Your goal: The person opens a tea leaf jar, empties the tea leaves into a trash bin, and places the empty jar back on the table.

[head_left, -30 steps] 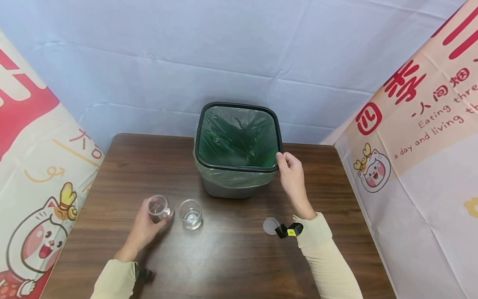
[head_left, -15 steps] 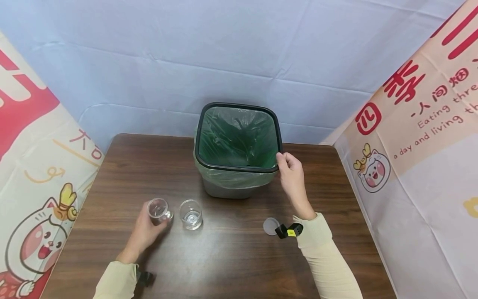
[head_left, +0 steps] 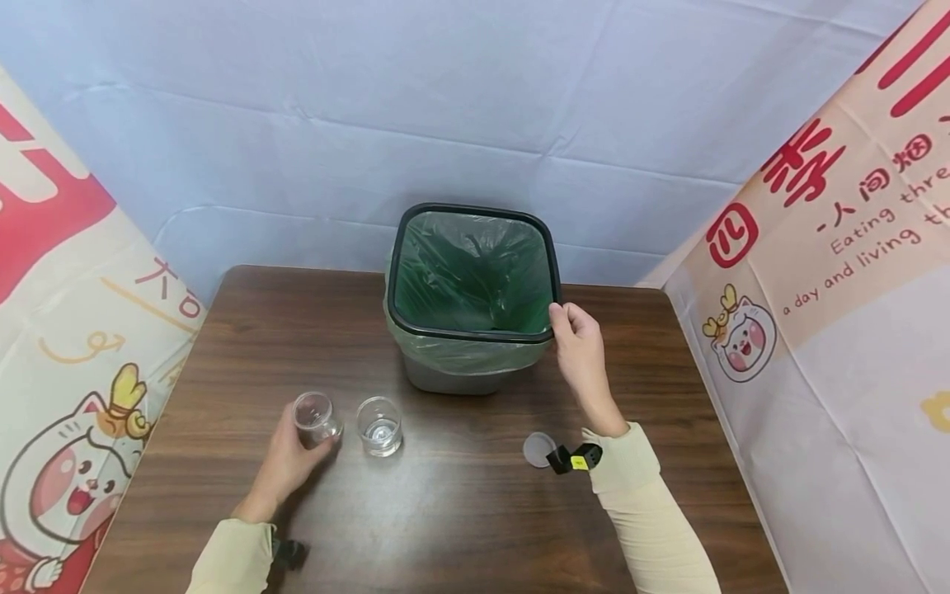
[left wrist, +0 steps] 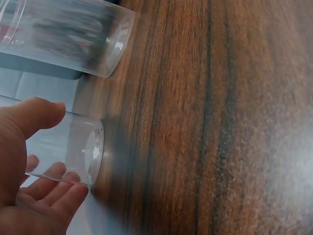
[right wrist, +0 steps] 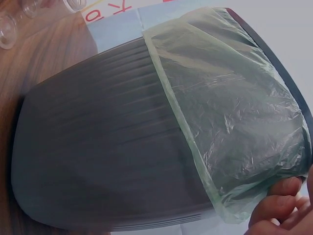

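My left hand [head_left: 285, 458] holds a clear plastic cup [head_left: 315, 419] at the table's left side. Thumb and fingers lie on either side of the cup [left wrist: 80, 147] in the left wrist view; its base is at or just over the wood. A second clear cup [head_left: 379, 426] stands upright to its right, apart from the hand. At the back middle is a grey trash bin [head_left: 453, 383] with a black rim, lined with a green plastic bag [head_left: 475, 272] folded over its outside. My right hand [head_left: 582, 355] pinches the rim at the bin's near right corner.
On the brown wooden table [head_left: 445, 511] a small round translucent lid [head_left: 538, 450] lies near my right wrist. Pale cloth [head_left: 460, 107] hangs behind the table, and printed cloth panels [head_left: 809, 355] flank it on both sides.
The cup in my left hand has tipped slightly more upright, its base shifting a little left and toward me. My right hand stays on the bin's rim.
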`<state>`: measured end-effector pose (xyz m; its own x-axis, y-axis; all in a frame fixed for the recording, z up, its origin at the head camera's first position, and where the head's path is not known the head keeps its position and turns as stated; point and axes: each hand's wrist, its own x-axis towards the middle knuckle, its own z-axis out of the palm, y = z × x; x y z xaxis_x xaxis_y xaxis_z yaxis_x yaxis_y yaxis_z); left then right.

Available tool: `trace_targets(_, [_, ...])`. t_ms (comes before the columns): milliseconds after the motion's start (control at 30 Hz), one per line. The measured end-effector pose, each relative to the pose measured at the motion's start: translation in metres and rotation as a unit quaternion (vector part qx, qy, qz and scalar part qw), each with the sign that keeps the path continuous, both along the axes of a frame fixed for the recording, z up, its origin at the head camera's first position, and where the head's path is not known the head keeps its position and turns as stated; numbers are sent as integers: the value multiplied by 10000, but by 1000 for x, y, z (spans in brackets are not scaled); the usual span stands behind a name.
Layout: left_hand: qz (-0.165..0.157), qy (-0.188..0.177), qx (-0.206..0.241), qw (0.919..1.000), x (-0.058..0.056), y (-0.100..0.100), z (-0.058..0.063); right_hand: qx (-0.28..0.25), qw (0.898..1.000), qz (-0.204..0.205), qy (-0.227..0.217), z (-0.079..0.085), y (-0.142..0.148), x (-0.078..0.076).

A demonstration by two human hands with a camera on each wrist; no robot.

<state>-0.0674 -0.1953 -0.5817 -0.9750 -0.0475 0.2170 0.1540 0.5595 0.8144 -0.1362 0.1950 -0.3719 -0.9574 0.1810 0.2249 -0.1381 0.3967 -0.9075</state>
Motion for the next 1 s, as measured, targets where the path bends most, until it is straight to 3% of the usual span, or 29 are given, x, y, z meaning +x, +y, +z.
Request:
trace_targets(467, [-6,-129,76,9999,2,-1,3,136,9999,27,-4,1,1,-2])
trace_targets(700, [-39,-233,165,9996,2,-4,22,147,9995,175,-220,6,3,-1])
trace_targets(867, [-50,219,277,9994,-4,-14,43,202,9984,249,-473,7,6,-1])
trace_targets(1000, [-1,499,265,9984,-15,-23,58,346,9971,323,-594,-3,15,-10])
